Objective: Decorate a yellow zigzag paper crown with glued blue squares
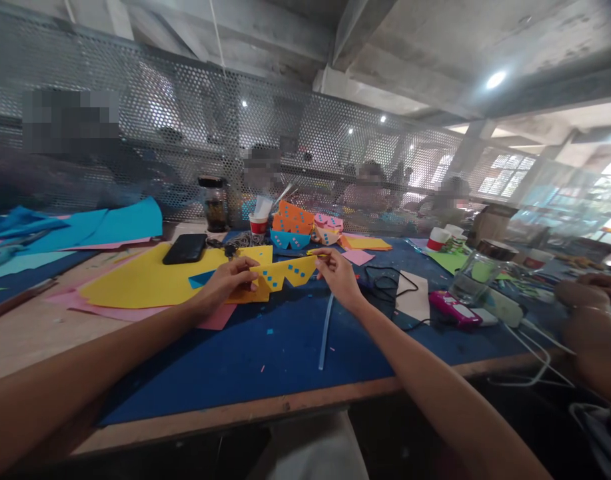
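A strip of yellow paper (299, 273) with small blue squares and a V-shaped notch in its lower edge is stretched between my two hands above the blue table covering. My left hand (231, 280) grips its left end, the fingers over the front. At the other end my right hand (336, 272) pinches the upper right corner between thumb and fingers. Just behind the strip stand finished-looking orange pieces (292, 219) and a blue piece (290, 240), dotted the same way. A clear stick (326, 333) lies on the covering below my right hand.
Large yellow sheets (135, 277) with a black phone (185, 249) lie left, blue sheets (110, 225) beyond. A jar (214, 203) and red-white cup (258, 224) stand behind. Right are a black cable (385, 288), pink device (454, 311), glass jar (478, 270) and another person's hand (582, 293).
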The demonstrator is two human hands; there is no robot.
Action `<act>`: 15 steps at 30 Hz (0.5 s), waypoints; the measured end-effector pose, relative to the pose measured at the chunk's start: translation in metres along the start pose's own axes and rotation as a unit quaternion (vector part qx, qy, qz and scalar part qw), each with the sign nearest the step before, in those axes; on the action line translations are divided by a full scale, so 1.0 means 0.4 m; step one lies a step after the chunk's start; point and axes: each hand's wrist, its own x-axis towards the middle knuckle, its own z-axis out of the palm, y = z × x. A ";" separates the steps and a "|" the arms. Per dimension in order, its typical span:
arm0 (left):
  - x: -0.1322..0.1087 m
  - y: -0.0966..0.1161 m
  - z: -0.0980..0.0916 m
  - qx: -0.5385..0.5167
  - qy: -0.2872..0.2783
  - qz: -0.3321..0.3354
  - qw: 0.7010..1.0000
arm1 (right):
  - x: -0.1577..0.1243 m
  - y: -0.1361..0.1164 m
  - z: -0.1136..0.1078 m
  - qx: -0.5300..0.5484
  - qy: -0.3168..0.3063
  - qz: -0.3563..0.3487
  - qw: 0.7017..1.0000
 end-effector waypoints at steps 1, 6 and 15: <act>0.000 0.001 0.001 0.003 0.001 -0.003 1.000 | 0.000 0.000 0.001 0.000 0.000 -0.001 1.000; -0.001 0.002 0.003 0.027 -0.006 -0.022 0.999 | -0.002 -0.003 0.004 0.000 0.001 -0.004 1.000; -0.010 0.005 0.001 0.070 -0.012 -0.042 0.997 | -0.007 -0.013 0.005 -0.003 -0.010 -0.004 1.000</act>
